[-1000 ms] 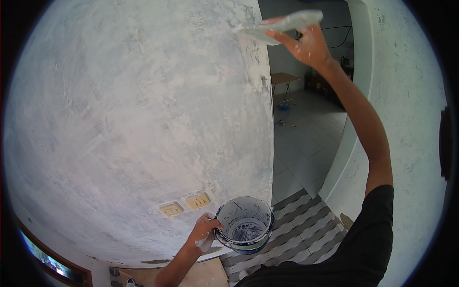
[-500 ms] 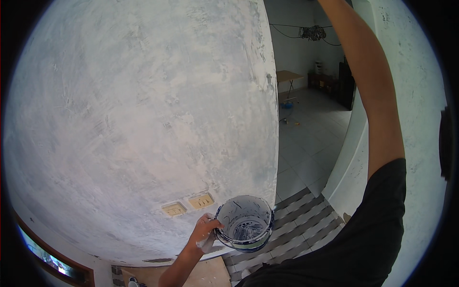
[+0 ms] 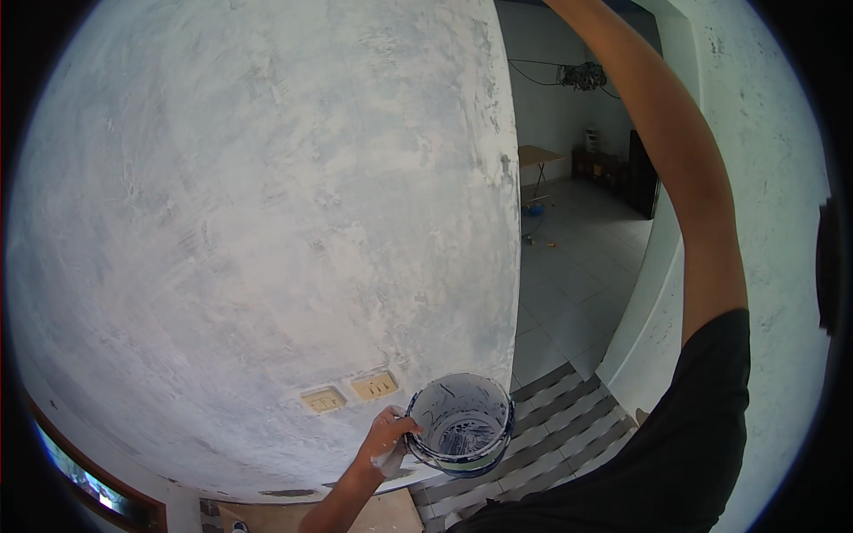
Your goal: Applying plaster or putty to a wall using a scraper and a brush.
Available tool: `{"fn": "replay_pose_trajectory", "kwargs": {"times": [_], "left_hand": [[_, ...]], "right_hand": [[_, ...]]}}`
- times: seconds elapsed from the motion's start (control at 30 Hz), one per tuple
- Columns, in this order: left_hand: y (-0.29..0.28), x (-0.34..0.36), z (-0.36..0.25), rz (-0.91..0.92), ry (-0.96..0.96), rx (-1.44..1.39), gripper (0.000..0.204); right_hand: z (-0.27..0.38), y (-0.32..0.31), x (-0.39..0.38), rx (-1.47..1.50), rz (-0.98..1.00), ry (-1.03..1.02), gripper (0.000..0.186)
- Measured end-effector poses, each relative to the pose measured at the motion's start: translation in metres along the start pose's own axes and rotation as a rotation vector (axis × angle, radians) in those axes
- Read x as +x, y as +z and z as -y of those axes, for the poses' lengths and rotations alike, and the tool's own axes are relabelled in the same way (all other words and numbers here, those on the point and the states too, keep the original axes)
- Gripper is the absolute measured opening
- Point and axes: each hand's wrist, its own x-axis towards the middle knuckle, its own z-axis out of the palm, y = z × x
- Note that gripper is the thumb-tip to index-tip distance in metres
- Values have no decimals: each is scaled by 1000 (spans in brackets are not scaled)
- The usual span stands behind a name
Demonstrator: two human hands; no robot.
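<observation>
Right by the lower right corner of this patchy white-and-grey wall (image 3: 293, 222), there's a small round bucket (image 3: 464, 401) held mouth up in somebody's left hand (image 3: 387, 441). That hand's clamped on the bucket's left edge, thumb up at the rim, and there's pale gunk smeared over the wrist. Looking inside: whitish walls with a few dark streaks, then a bottom covered in messy dark and white smears, and honestly I can't tell if that's wet stuff or a dried skin. Outside it's got a dark blue, grubby rim and a light greenish band lower down. The hands are well apart, btw. The right forearm (image 3: 671, 133) goes way up past the wall's right edge, but the right hand itself is out of sight, so no clue whether it's gripping anything. Two yellowish socket plates (image 3: 375, 385) sit side by side near the wall's bottom edge, just left of the bucket. Under it all is grey-striped floor tile (image 3: 555, 431), with a tan sheet (image 3: 391, 513) lying along the wall's foot.
</observation>
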Motion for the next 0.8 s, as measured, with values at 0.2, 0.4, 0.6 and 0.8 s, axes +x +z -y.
{"fn": "replay_pose_trajectory", "kwargs": {"times": [0.2,0.4,0.6,0.8], "left_hand": [[3,-2,-6,-16,-51,31,26],[-2,1,-1,-19,-56,39,26],[-1,2,2,18,-21,-15,30],[-6,-2,3,-31,-51,-32,28]], "right_hand": [[24,-33,-14,480,418,218,20],[6,4,36,435,187,124,32],[19,21,71,345,-301,-187,38],[18,8,63,386,89,209,39]]}}
